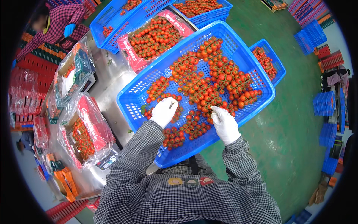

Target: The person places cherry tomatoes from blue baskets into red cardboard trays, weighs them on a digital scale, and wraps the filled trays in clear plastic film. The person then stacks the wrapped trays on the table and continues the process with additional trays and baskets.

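Observation:
A large blue plastic crate [179, 160] stands tilted in view before me, holding many trusses of red cherry tomatoes [202, 93]. My left hand [164, 112], in a white glove, is over the crate's left part, its thumb and fingers closed on a small dark thing, perhaps a stem or a tool tip; I cannot tell which. Tomatoes lie just beside and beneath it. My right hand [225, 124], also white-gloved, is at the crate's near right side, thumb and forefinger pinched together at the edge of a tomato truss. Whether it grips the truss is unclear.
On the steel table [107, 81] at left are a red carton of tomatoes [134, 60] and plastic-lined cartons [91, 123] by scales. More blue crates [106, 30] stand beyond; a smaller one [279, 74] is at right. A person [67, 16] in blue gloves is at upper left.

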Motion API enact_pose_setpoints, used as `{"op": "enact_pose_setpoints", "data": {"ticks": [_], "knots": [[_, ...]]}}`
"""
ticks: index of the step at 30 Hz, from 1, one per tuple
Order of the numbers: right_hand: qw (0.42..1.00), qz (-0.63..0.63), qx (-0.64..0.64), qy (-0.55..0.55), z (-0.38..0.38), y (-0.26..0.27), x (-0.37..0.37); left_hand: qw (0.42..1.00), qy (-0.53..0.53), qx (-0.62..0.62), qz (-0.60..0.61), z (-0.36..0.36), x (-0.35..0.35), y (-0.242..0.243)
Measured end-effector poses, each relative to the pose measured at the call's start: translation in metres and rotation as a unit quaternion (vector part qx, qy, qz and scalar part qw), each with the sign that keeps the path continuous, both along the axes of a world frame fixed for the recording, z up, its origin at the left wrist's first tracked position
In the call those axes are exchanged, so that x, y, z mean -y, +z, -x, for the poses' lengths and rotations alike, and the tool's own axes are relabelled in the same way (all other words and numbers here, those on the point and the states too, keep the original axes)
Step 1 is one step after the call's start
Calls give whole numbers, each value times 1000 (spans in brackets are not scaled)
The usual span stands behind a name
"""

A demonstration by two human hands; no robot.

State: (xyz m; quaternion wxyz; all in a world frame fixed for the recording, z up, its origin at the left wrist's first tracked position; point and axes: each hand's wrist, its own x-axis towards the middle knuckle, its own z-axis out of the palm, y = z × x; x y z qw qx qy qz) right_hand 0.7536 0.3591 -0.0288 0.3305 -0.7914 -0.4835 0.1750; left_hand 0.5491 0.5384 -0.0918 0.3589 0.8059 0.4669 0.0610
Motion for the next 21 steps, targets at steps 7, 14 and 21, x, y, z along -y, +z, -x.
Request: {"op": "enact_pose_setpoints", "data": {"ticks": [7,14,21], "knots": [[999,38,3,-16,-1,3,19,975,-116,121,-144,-77,18,-21],[1000,21,-2,1,5,1,25,979,-145,-123,-78,-124,16,-16],[998,16,-55,-35,-3,10,22,959,16,141,247,-84,14,-32]]}}
